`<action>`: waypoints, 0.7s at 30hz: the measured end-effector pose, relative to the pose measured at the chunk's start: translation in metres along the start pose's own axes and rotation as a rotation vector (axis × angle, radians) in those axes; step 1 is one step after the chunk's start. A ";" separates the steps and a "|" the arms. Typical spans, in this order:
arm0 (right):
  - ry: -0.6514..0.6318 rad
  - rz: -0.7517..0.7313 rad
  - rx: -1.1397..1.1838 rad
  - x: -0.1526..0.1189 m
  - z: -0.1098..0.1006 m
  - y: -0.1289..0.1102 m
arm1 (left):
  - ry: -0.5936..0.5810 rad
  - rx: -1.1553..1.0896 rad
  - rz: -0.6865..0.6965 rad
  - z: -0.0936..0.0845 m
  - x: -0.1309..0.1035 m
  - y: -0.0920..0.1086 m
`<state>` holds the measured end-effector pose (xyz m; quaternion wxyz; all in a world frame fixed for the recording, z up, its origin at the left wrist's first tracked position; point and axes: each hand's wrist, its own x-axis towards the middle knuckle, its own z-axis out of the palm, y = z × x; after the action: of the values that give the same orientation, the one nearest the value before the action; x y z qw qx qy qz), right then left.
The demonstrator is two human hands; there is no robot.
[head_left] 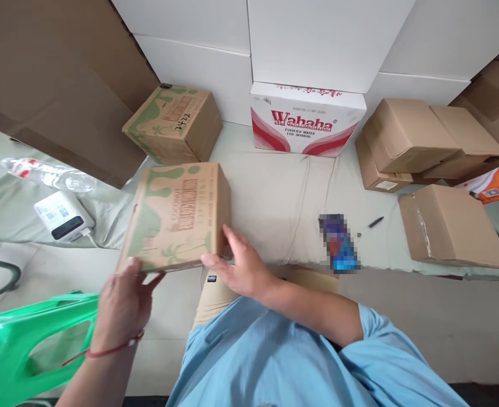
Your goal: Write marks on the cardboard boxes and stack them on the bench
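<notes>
A cardboard box (177, 215) with green palm print and the word coconut is between my two hands, at the left front of the cloth-covered table. My left hand (124, 299) grips its near left corner, with the thumb on the near edge and the other fingers partly hidden. On the near right corner, my right hand (243, 263) holds the box with the thumb at the front edge and fingers along the right side. Behind it stands a similar printed box (175, 124) with a handwritten number on top.
A white and red Wahaha carton (306, 121) stands against the white wall. To the right are plain brown boxes (419, 135), a pen (375, 223) and a blurred phone (338, 243). A power bank (63, 215), a plastic bottle (50, 174) and a green stool (33, 339) are at left.
</notes>
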<state>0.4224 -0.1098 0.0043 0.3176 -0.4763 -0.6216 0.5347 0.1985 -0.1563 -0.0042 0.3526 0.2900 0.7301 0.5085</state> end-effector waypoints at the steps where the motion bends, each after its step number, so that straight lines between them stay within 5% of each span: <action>1: -0.047 -0.009 -0.017 0.012 0.010 -0.004 | 0.076 -0.058 -0.040 -0.005 0.006 0.006; 6: -0.143 -0.015 -0.054 0.070 0.052 -0.015 | 0.220 -0.140 -0.004 -0.009 0.050 0.023; 13: -0.273 -0.022 -0.048 0.107 0.066 -0.020 | 0.369 -0.215 -0.092 -0.006 0.109 0.027; 18: -0.331 -0.057 -0.044 0.115 0.069 -0.014 | 0.474 -0.182 -0.136 0.006 0.114 0.035; 21: -0.252 -0.147 -0.005 0.096 0.043 -0.002 | 0.588 -0.101 0.026 0.016 0.092 0.033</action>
<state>0.3504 -0.0361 -0.0141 0.2739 -0.3594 -0.6911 0.5641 0.1596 -0.0654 0.0028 0.1334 0.1218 0.7708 0.6109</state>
